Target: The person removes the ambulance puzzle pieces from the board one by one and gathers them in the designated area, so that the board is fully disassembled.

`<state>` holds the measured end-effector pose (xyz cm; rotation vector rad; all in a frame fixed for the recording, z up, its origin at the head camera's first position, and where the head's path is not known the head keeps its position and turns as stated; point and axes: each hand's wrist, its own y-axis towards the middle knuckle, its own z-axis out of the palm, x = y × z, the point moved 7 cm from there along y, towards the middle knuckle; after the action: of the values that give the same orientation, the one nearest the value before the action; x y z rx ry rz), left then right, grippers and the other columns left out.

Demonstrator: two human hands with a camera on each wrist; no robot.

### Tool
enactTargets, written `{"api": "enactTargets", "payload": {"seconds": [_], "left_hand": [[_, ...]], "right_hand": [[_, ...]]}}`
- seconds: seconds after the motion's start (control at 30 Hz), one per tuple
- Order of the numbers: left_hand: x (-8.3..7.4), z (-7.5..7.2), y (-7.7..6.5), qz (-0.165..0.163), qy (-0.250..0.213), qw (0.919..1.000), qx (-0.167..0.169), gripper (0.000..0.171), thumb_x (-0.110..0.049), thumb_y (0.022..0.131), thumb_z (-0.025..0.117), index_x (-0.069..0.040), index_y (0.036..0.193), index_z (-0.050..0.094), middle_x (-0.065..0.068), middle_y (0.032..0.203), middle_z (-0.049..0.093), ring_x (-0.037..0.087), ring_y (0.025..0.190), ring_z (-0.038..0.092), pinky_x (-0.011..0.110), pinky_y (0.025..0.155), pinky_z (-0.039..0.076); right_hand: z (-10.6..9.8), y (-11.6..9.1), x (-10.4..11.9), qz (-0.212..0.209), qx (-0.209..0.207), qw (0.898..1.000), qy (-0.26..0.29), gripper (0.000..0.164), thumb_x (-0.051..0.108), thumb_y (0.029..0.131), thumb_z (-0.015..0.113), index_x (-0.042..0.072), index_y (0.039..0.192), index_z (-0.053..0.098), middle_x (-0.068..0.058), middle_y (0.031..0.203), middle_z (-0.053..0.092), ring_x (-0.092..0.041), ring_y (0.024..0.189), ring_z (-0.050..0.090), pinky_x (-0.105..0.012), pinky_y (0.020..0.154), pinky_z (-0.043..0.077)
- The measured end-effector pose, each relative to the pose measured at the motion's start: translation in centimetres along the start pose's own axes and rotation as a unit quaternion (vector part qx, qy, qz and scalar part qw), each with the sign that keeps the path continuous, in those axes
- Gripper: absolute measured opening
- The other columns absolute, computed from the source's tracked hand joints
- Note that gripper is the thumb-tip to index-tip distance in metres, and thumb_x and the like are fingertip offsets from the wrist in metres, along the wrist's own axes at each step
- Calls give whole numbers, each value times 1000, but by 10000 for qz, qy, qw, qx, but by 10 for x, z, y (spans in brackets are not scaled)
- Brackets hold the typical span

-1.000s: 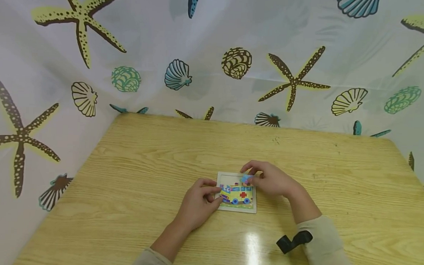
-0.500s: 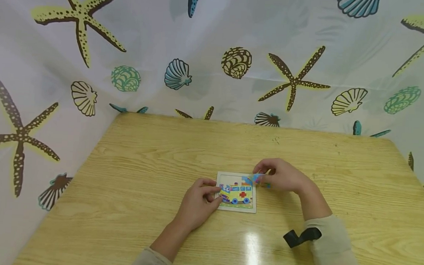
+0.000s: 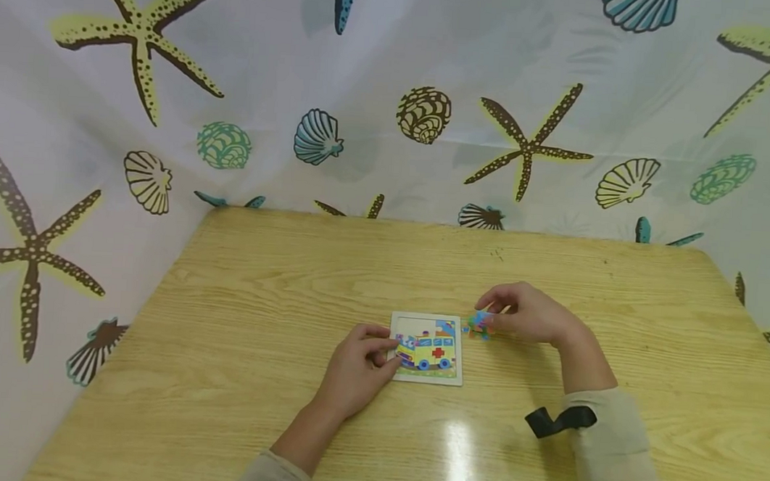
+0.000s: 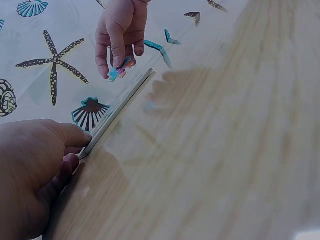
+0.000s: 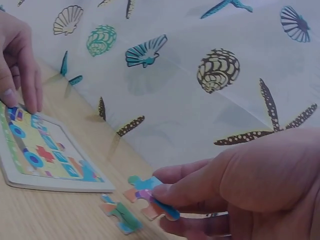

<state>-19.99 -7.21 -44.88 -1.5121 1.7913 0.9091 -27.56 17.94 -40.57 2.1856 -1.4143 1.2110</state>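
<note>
Right hand (image 3: pixel 526 317): thumb and fingertips clamped on a puzzle piece (image 5: pixel 143 194), just right of the picture frame (image 5: pixel 60 185), above the wooden table (image 3: pixel 278 278). The piece sits tilted at the very fingertips, well clear of the palm, its free knobs pointing toward the frame; whether its lower edge touches the wood I cannot tell. A loose piece (image 5: pixel 123 218) lies just beside it on the table. Handling, my estimate: very light, thin, fairly stiff; glossy face may slide a little; narrow knobs probably the weak spots. Best hold: opposite edges of the broad body, knobs left free. Left hand (image 3: pixel 360 366): thumb and finger bent, gripping the frame's left rim.
</note>
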Motion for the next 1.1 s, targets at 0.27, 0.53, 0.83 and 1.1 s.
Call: {"api": "enactTargets", "payload": {"seconds": [0.27, 0.53, 0.83, 1.1], "left_hand": [[1, 0, 0, 11, 26, 10000, -5, 20, -12, 87, 78, -3, 105, 77, 7, 123, 62, 8, 79, 56, 18, 67, 49], [1, 0, 0, 43, 48, 10000, -25, 20, -13, 87, 78, -3, 104, 77, 7, 122, 62, 7, 79, 55, 18, 67, 49], [2, 1, 0, -1, 12, 10000, -8, 21, -13, 87, 78, -4, 105, 77, 6, 122, 62, 8, 80, 56, 19, 67, 48], [2, 1, 1, -22, 36, 10000, -21, 21, -13, 87, 78, -3, 105, 77, 6, 121, 62, 8, 79, 55, 18, 66, 48]], "right_hand": [[-14, -9, -19, 234, 73, 9991, 352, 27, 11, 94, 68, 1, 120, 67, -14, 108, 68, -19, 92, 65, -33, 82, 56], [-20, -16, -29, 480, 133, 9976, 480, 23, 11, 93, 70, -2, 112, 70, -12, 101, 72, -17, 87, 68, -32, 80, 57], [-23, -15, -31, 534, -107, 9984, 164, 18, 6, 93, 68, -6, 105, 71, -14, 94, 73, -16, 80, 64, -29, 73, 54], [-19, -11, -30, 1075, -487, 9915, -555, 14, 13, 90, 73, 0, 90, 72, -8, 83, 70, -18, 76, 56, -29, 68, 46]]}}
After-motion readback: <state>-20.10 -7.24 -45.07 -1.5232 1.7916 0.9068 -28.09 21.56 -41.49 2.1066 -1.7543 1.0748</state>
